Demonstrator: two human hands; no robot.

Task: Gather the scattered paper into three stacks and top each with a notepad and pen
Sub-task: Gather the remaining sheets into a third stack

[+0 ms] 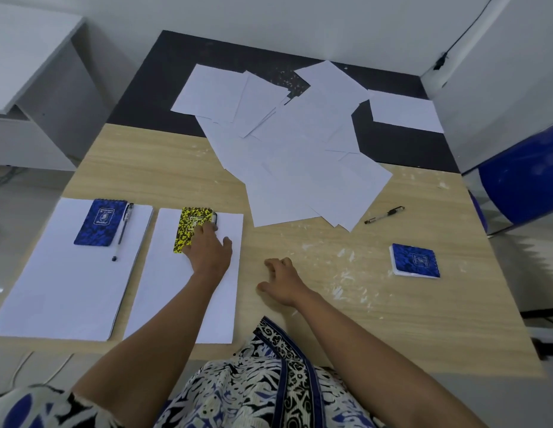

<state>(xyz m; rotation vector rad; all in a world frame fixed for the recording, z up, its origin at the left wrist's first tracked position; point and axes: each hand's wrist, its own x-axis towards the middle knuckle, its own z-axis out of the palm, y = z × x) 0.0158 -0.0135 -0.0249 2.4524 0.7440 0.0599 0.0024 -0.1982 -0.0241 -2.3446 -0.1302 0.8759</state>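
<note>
The left hand (208,250) lies on the middle stack (164,288), fingers over the yellow notepad (191,225) and a pen (214,218) it mostly hides; whether it pinches the pen I cannot tell. Left of it, another stack (52,288) carries a blue notepad (99,222) and pen (123,231). The right hand (282,281) rests loosely spread on the table (423,319). Beyond both hands sprawl loose sheets (299,149); right of them lie a third pen (383,215) and a blue pad (415,261).

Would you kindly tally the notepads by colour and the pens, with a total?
Blue notepads: 2, one on the left stack, one loose at the right
Yellow notepads: 1
Pens: 3
Total: 6
</note>
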